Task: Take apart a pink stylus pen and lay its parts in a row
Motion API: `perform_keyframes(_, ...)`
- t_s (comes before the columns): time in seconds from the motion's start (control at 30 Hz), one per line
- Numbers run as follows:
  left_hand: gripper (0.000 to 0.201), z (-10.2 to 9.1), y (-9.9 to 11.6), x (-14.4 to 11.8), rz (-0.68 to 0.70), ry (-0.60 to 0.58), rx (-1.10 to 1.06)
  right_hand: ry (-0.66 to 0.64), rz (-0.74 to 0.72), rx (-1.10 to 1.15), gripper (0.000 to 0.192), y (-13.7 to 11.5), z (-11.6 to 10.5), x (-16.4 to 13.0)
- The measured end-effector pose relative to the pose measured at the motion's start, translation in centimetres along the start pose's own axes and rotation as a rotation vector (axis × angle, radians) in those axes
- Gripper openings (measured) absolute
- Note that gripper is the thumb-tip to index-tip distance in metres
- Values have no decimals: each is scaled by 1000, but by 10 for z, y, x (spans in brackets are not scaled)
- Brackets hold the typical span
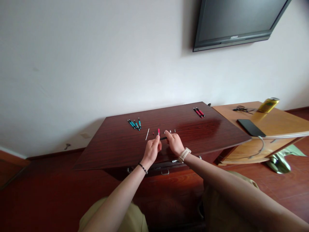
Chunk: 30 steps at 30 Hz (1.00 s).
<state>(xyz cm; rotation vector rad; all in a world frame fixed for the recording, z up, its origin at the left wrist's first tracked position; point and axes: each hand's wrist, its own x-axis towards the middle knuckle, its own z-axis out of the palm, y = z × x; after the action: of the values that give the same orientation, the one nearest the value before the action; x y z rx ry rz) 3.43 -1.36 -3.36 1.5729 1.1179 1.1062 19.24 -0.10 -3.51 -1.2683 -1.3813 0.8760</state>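
Head view looks down over the person's knees and forearms to a dark wooden desk point(116, 151), which serves as the landmark. At the desk's near middle the left hand point(151, 151) is pinched around a red pen piece point(158, 132), thumb and forefinger closed on it so that its tip sticks up above the fingers. The right hand point(175, 144), with a pale watch at the wrist, meets it from the other side and is closed on a slim dark pen barrel point(163, 138) that bridges the gap between the two hands.

Judging by their look, these parts are light, stiff and smooth plastic, thin enough to roll or slip; a fingertip pinch near the joining end, one hand on each piece, seems the surest hold.

Just beyond the hands lie a white refill stick point(147, 134) and a few tiny pen bits point(172, 131), too small to tell apart. Farther back on the desk's left sits a cluster of teal pens point(134, 124); at its far right corner lie two red pens point(199, 112).

Right of the desk stands a lighter side table point(277, 125) with a black phone point(251, 127), a yellow can point(267, 105) and a tangled cable point(242, 109). Above it a dark television point(236, 22) hangs on the wall.
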Motion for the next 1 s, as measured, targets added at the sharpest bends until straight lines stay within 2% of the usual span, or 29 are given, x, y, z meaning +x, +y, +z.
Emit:
perform_keyframes(0.23,43,-5,-5,-2,170,41,232,46,-5,-34,60,11,8,4)
perform_keyframes(0.5,65,-1,-12,8,78,114,147,5,-48,-27,64,22,12,9)
perform_keyframes(0.73,51,-5,-20,13,120,60,188,-22,-63,-150,61,25,13,14)
perform_keyframes(1.0,61,2,-23,21,98,111,395,3,-39,-240,59,23,14,14)
